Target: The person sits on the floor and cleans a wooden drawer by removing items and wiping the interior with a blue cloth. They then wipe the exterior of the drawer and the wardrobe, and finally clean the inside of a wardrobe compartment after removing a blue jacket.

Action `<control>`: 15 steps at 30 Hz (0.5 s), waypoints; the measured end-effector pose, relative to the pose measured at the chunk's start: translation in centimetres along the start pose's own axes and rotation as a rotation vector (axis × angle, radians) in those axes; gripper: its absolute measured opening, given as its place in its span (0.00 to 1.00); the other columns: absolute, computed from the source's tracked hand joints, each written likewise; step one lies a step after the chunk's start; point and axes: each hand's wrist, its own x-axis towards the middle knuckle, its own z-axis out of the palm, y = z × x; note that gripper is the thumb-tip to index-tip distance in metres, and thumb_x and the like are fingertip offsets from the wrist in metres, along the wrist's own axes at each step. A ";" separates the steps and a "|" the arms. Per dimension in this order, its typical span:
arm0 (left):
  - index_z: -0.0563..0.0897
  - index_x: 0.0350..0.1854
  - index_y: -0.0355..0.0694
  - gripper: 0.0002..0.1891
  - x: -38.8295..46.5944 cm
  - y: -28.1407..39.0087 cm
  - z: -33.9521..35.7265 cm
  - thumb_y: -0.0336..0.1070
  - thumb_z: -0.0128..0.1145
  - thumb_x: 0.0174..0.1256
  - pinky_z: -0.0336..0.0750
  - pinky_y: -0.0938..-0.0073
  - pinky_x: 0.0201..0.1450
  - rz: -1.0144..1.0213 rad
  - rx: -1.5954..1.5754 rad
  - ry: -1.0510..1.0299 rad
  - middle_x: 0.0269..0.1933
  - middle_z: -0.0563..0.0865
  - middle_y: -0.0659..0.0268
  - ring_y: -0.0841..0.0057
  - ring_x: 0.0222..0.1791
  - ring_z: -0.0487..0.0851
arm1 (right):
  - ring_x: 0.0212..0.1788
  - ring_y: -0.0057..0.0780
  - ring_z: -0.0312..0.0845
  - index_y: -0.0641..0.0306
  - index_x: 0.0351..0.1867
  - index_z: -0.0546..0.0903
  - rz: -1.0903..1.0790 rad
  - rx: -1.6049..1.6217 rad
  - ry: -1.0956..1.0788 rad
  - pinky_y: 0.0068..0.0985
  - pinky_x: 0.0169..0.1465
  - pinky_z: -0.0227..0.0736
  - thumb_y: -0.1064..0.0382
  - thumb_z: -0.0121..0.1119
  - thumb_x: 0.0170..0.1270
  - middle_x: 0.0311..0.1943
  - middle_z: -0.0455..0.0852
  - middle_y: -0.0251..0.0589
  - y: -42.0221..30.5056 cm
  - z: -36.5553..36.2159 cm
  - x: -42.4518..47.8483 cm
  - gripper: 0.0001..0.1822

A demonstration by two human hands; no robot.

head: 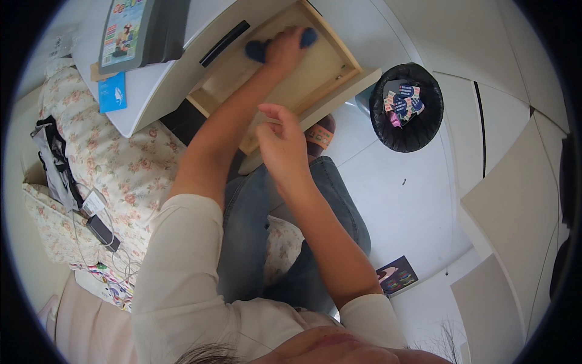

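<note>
My left hand (285,50) reaches into an open wooden drawer (327,98) and presses on a dark blue cloth (257,51), whose ends show on both sides of the hand. The cloth lies against the pale bottom of the drawer, towards its far part. My right hand (283,148) hovers near the drawer's front edge, beside my left forearm. Its index finger is extended, the other fingers are loosely bent, and nothing shows in it. Small bits lie by the drawer's inner right edge.
A white desk with a black handle (225,43) carries a grey box (141,36) and a blue card (112,92). A black-lined bin (407,136) with packaging stands right of the drawer. Floral bedding (132,177), a black adapter (103,233) and cables lie left.
</note>
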 end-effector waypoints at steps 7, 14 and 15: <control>0.81 0.57 0.52 0.23 -1.4 5.2 6.3 0.25 0.56 0.59 0.79 0.56 0.54 0.262 -0.145 -0.187 0.52 0.85 0.58 0.55 0.53 0.82 | 0.53 0.39 0.76 0.58 0.54 0.80 -0.064 -0.073 0.108 0.33 0.53 0.76 0.69 0.57 0.61 0.51 0.74 0.48 -0.2 -1.1 0.2 0.18; 0.82 0.55 0.51 0.18 -0.9 5.2 7.7 0.32 0.53 0.64 0.83 0.56 0.48 0.393 0.200 -0.177 0.54 0.83 0.61 0.60 0.51 0.84 | 0.51 0.36 0.76 0.58 0.52 0.80 -0.151 -0.223 0.133 0.30 0.51 0.76 0.70 0.57 0.60 0.49 0.75 0.47 0.2 -1.4 0.5 0.17; 0.82 0.56 0.51 0.18 -0.9 5.1 7.8 0.33 0.52 0.65 0.84 0.56 0.47 0.400 0.235 -0.193 0.55 0.83 0.61 0.61 0.52 0.84 | 0.50 0.36 0.77 0.58 0.52 0.80 -0.136 -0.192 0.129 0.30 0.51 0.76 0.70 0.57 0.60 0.50 0.75 0.47 0.2 -1.3 0.6 0.17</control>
